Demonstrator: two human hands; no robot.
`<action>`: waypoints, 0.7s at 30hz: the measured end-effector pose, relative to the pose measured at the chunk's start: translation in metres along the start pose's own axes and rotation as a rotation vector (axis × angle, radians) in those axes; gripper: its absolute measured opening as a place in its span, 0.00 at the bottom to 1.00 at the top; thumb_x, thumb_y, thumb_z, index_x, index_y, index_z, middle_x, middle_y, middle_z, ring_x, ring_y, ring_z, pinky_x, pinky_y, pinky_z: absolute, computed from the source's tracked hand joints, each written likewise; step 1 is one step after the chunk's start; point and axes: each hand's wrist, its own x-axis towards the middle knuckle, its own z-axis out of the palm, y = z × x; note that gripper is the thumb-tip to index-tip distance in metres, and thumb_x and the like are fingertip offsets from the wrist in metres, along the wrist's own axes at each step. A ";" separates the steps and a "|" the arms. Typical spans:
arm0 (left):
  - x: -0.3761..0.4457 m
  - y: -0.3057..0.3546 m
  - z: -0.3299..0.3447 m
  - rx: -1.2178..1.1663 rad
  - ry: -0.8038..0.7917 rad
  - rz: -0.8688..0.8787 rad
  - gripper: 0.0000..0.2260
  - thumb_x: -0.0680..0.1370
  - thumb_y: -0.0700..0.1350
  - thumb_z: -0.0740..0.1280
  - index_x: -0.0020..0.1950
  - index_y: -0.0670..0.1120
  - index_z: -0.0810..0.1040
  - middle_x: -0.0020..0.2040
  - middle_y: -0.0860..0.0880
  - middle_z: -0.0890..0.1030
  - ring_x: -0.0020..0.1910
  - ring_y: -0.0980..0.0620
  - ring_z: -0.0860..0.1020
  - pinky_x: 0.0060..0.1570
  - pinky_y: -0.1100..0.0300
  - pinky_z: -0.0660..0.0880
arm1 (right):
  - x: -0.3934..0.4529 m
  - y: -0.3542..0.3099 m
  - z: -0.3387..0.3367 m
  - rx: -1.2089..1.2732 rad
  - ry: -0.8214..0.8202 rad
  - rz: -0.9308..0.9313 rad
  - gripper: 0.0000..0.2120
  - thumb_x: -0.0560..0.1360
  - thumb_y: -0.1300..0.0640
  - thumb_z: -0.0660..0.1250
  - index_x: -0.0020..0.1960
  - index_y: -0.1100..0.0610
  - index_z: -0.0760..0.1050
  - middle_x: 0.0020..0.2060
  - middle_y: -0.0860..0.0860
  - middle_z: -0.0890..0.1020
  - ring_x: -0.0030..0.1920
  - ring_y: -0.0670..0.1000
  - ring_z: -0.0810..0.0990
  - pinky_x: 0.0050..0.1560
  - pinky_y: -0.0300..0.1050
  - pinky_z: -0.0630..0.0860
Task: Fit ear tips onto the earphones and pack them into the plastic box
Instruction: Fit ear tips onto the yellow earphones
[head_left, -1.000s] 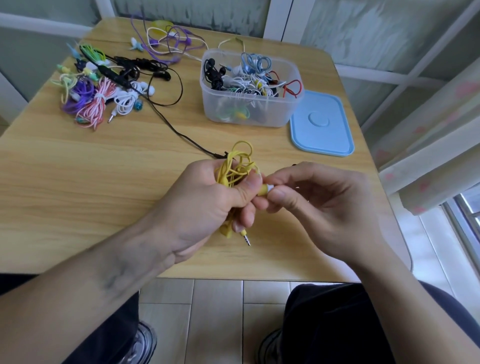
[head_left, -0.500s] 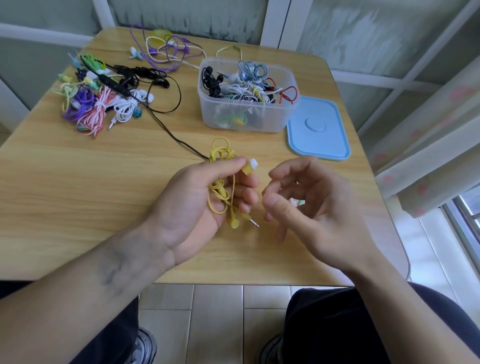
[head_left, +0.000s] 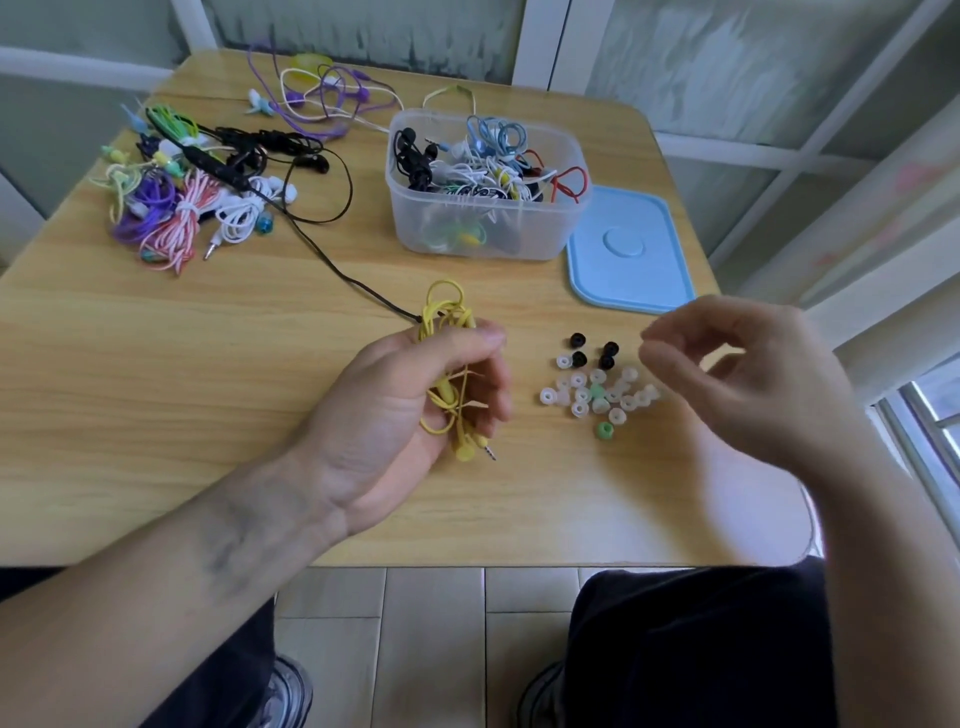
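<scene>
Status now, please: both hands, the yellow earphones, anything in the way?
Left hand grips yellow earphones. Right hand empty, above loose ear tips. Plastic box open, lid beside it. Nothing in the way.

Coiled yellow earphones (head_left: 451, 374); loose ear tips (head_left: 597, 389); filled clear plastic box (head_left: 485, 187).

ear tips (head_left: 597, 389) between hands, bare table (head_left: 156, 389) left
</scene>
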 end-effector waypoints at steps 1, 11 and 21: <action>0.000 0.000 0.001 0.013 0.014 -0.014 0.03 0.69 0.44 0.71 0.35 0.47 0.79 0.34 0.46 0.77 0.33 0.50 0.74 0.41 0.53 0.66 | 0.001 0.008 -0.001 -0.072 -0.044 0.029 0.01 0.72 0.53 0.73 0.43 0.47 0.82 0.34 0.41 0.82 0.38 0.41 0.80 0.36 0.27 0.70; 0.004 -0.002 -0.001 -0.010 0.137 -0.016 0.03 0.72 0.44 0.68 0.38 0.47 0.76 0.35 0.49 0.76 0.29 0.51 0.72 0.38 0.55 0.62 | -0.001 0.020 -0.005 -0.107 -0.234 0.078 0.08 0.71 0.56 0.74 0.43 0.42 0.82 0.35 0.40 0.82 0.39 0.44 0.81 0.43 0.40 0.77; 0.000 -0.006 0.001 0.045 0.085 0.063 0.18 0.70 0.32 0.69 0.59 0.41 0.77 0.45 0.44 0.82 0.43 0.47 0.81 0.47 0.52 0.72 | -0.004 0.023 -0.010 -0.139 -0.242 0.096 0.05 0.72 0.54 0.76 0.40 0.44 0.83 0.33 0.41 0.83 0.38 0.42 0.80 0.41 0.36 0.77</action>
